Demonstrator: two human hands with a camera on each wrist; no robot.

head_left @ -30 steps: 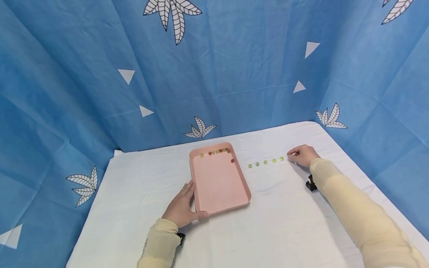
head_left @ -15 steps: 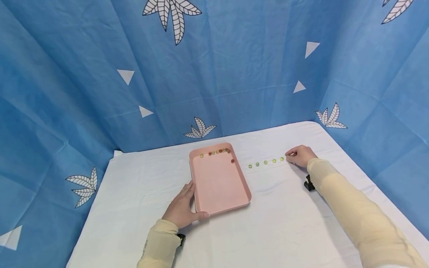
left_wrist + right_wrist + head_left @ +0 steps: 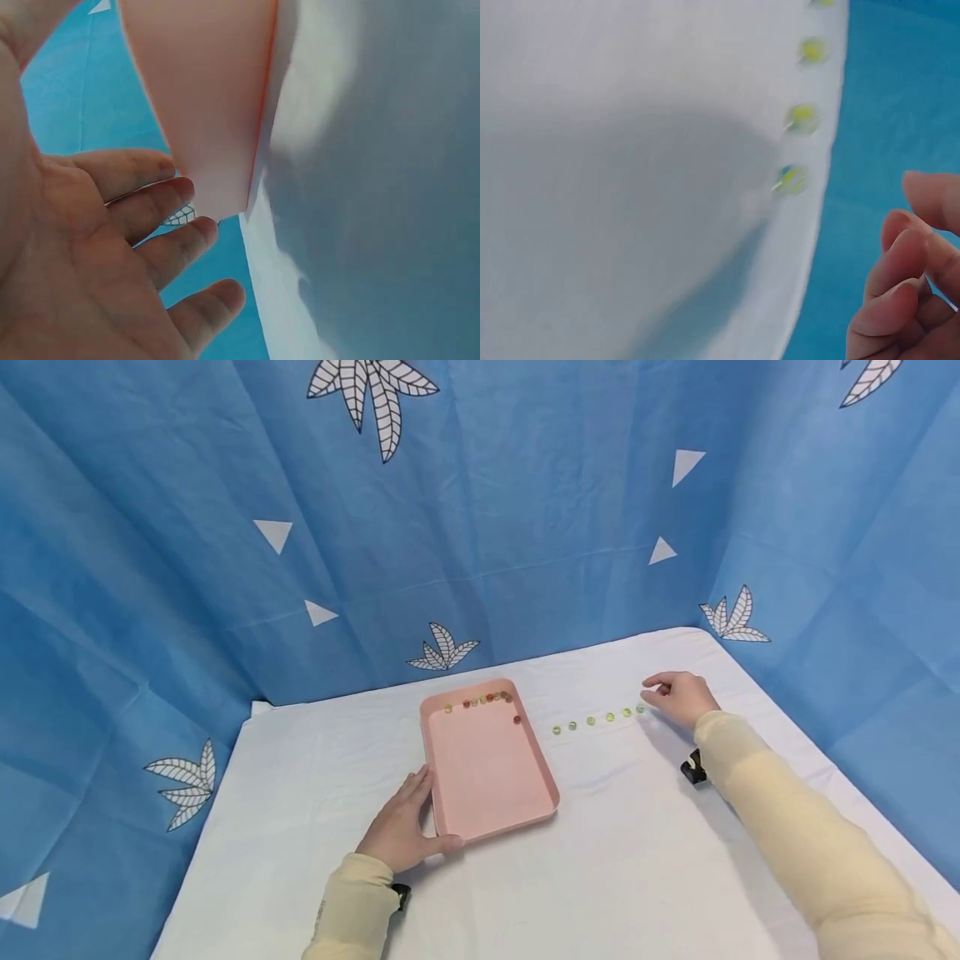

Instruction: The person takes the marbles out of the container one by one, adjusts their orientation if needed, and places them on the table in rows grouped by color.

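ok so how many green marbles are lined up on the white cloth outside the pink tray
5. They sit in a row on the cloth to the right of the pink tray, at and. A sixth may be hidden beside the right hand.

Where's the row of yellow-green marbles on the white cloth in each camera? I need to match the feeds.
Head: row of marbles right of centre, between the pink tray and the right hand.
Left wrist: not in it.
Right wrist: marbles run down from the top right.
Shared landmark: white cloth.
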